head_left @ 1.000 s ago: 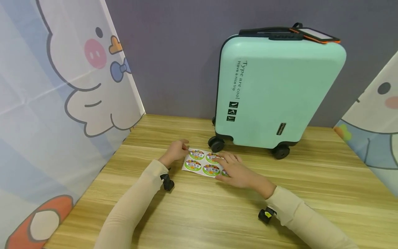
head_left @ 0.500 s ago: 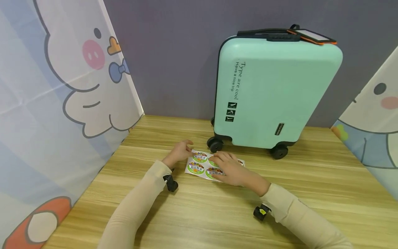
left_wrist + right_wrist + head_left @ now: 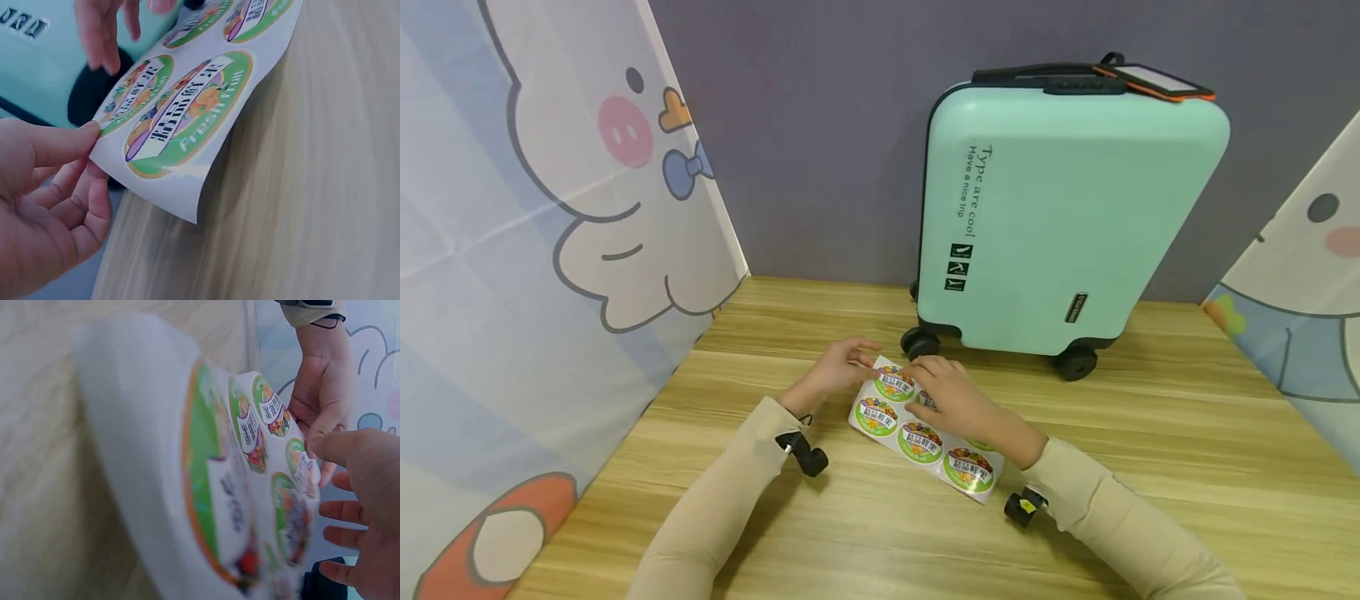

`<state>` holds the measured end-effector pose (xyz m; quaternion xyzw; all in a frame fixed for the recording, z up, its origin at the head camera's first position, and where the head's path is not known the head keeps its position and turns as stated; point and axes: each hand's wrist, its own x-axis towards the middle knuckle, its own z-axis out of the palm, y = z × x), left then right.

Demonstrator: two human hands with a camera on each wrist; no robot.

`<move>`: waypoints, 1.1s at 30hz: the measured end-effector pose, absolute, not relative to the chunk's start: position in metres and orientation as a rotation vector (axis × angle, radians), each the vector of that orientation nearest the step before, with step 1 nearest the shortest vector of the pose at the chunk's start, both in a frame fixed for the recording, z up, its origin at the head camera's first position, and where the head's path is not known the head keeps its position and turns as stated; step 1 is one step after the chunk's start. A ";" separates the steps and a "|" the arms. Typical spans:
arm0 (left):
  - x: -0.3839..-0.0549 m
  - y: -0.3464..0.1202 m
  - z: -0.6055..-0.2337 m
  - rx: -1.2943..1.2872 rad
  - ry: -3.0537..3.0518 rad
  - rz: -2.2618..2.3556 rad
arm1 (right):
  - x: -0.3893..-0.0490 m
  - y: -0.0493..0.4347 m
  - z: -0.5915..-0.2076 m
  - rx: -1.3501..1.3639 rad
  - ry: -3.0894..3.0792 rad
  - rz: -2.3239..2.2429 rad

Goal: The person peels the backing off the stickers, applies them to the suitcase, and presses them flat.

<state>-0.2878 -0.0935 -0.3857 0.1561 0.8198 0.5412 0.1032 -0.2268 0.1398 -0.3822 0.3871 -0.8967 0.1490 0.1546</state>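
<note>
A white sheet of round fruit stickers (image 3: 887, 437) is raised off the wooden table at a slant, its right end angled toward me. My left hand (image 3: 837, 369) pinches the sheet's far left corner between thumb and fingers, which the left wrist view shows plainly. Over the sheet's far edge is my right hand (image 3: 958, 402), covering some of the stickers in the head view. In the right wrist view the right hand's fingers (image 3: 342, 537) are spread and loosely bent beside the sheet, with the thumb near the left hand's grip. The sheet bows along its free edge.
A mint-green suitcase (image 3: 1060, 217) stands upright behind the hands, one black wheel (image 3: 920, 343) close to the sheet. An orange-edged tablet-like item (image 3: 1157, 81) lies on its top. Wood-grain table (image 3: 865, 542) surrounds the sheet, with cartoon-printed cloths at both sides.
The sheet has come up from lying on the table, and its right end has swung toward me. My right hand has shifted slightly left. The left hand has moved a little to the right.
</note>
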 end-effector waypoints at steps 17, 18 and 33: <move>-0.266 -0.070 -0.373 0.796 2.202 1.731 | -0.229 0.146 -0.371 0.963 -2.560 0.422; -0.265 -0.069 -0.373 0.792 2.178 1.743 | -0.229 0.146 -0.371 0.963 -2.548 0.433; -0.257 -0.061 -0.368 0.758 1.980 1.803 | -0.232 0.154 -0.370 1.046 -2.351 0.503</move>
